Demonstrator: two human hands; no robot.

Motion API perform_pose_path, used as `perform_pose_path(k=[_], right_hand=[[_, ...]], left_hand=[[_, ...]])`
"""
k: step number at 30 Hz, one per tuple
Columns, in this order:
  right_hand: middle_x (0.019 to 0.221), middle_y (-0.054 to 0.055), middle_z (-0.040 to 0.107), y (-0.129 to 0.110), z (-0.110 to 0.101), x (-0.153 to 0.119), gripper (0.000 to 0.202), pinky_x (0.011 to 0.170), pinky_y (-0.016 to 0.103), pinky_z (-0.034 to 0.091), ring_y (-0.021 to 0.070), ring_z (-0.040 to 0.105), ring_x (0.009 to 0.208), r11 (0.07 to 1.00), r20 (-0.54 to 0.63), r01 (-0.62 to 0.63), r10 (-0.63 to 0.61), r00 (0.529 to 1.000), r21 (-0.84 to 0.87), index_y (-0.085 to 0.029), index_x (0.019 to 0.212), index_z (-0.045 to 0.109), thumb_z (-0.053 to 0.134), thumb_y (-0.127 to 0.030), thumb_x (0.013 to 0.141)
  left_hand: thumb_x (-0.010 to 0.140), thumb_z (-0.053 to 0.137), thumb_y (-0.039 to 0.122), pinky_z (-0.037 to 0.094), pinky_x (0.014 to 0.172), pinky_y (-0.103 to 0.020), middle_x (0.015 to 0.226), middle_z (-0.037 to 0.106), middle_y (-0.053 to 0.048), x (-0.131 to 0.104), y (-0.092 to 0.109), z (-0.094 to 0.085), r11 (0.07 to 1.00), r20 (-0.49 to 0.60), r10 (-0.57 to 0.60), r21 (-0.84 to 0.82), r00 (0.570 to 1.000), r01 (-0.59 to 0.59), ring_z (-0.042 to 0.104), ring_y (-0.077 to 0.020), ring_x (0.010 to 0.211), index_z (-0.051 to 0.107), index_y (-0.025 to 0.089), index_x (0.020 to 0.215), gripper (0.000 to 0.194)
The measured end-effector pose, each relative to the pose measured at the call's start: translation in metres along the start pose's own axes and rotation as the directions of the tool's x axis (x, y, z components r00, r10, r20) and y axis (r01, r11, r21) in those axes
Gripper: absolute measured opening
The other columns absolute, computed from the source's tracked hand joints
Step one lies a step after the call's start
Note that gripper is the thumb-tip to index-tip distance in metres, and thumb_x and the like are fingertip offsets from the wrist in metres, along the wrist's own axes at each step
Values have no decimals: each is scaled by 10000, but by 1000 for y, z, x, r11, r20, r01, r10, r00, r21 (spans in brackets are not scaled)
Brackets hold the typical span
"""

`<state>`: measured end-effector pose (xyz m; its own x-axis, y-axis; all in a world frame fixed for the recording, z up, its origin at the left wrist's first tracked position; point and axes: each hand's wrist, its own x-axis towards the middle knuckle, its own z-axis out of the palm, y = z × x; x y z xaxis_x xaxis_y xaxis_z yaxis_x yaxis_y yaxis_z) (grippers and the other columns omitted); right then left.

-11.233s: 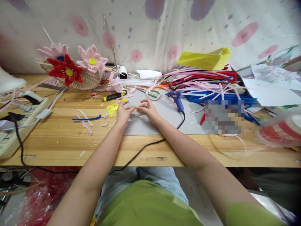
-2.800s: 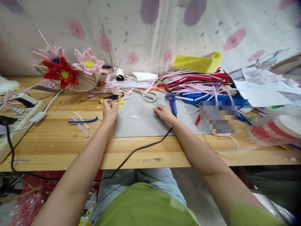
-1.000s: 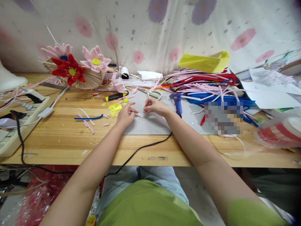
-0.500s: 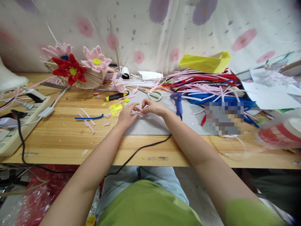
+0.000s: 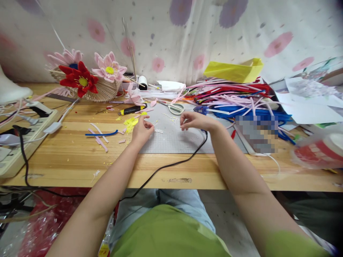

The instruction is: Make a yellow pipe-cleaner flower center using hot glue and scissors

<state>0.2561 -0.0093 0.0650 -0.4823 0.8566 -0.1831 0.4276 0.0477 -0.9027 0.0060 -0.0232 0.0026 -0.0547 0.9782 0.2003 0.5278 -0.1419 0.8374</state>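
Observation:
My left hand [image 5: 143, 129] is closed in a pinch above the left part of the grey cutting mat [image 5: 171, 142]. A thin pale yellow strand [image 5: 155, 122] sticks out from its fingertips. Just right of that hand, a small bunch of thin white strands [image 5: 158, 131] lies on the mat. Farther back are loose yellowish strands [image 5: 171, 117], close to the scissors [image 5: 177, 108]. Over the mat's right side hovers my right hand [image 5: 197, 122], its fingers loosely curved and apart, with nothing visible in them. Behind it, the blue glue gun [image 5: 200, 109] is partly hidden.
Yellow scraps [image 5: 130, 125] and a yellow-black cutter [image 5: 132, 109] lie left of the mat. Pipe cleaners [image 5: 241, 96] pile up at the back right. Fuzzy flowers [image 5: 83, 81] stand at the back left. A black cord [image 5: 160, 167] crosses the front.
My hands have parted: the right moved right from the left hand's fingertips to the glue gun, its fingers loosening. The strands on the mat are now uncovered, and the cord has shifted right.

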Motion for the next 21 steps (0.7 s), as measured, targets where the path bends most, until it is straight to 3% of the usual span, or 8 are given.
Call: perform_pose_path(k=[2,4,6,8,10,13,18,21], right_hand=[[674,22,635,7,-23,-25,225,584,252,461,117,592,610,991,26,-104,107,994,-84,-167,742,579,748,-283,648],[656,44,621,17,-45,-46,249,572,272,445,123,566,590,961,-32,-209,207,978,-183,-175,684,594,716,-392,686],[633,49,595,30,-60,-58,316,572,299,433,130,527,571,916,-144,-301,271,952,-266,-193,638,585,652,-487,733],[636,46,577,41,-66,-58,369,590,326,431,152,514,589,864,-332,-397,292,897,-311,-207,628,561,644,-556,714],[707,52,600,50,-61,-48,391,649,348,441,180,536,654,843,-463,-419,239,854,-337,-202,682,567,667,-579,677],[847,77,646,57,-43,-24,442,729,363,458,217,586,766,884,-557,-360,145,818,-298,-172,855,613,671,-566,662],[891,139,673,67,-21,3,377,819,409,461,281,625,895,883,-778,-447,177,603,-145,-134,911,647,603,-463,731],[863,121,669,68,-19,7,354,774,384,485,244,634,840,957,-855,-290,149,496,-2,-138,901,634,572,-450,745]], left_hand=[[682,623,180,501,738,-302,778,666,24,2,-4,2,997,-21,-52,-58,998,51,641,-137,713,474,212,1091,437],[670,631,196,508,716,-306,766,659,28,5,-9,4,991,-36,-88,-100,995,84,637,-137,696,469,211,1087,447],[659,637,207,511,711,-308,751,654,35,7,-12,6,988,-48,-106,-122,993,100,635,-137,689,470,212,1081,454],[650,642,210,512,716,-307,743,652,40,8,-14,7,986,-58,-112,-132,992,104,637,-136,689,470,214,1077,460],[644,644,208,512,717,-302,742,652,42,8,-15,8,985,-69,-115,-134,991,105,640,-135,692,469,216,1076,466],[642,643,207,509,706,-293,737,654,43,8,-16,7,986,-75,-115,-132,991,104,642,-135,691,467,218,1077,469],[636,646,203,501,675,-280,717,652,45,7,-17,5,988,-82,-102,-129,991,91,632,-132,659,470,215,1078,476],[636,640,192,498,668,-277,720,652,43,6,-14,6,988,-79,-102,-126,992,91,629,-129,649,471,209,1081,476]])
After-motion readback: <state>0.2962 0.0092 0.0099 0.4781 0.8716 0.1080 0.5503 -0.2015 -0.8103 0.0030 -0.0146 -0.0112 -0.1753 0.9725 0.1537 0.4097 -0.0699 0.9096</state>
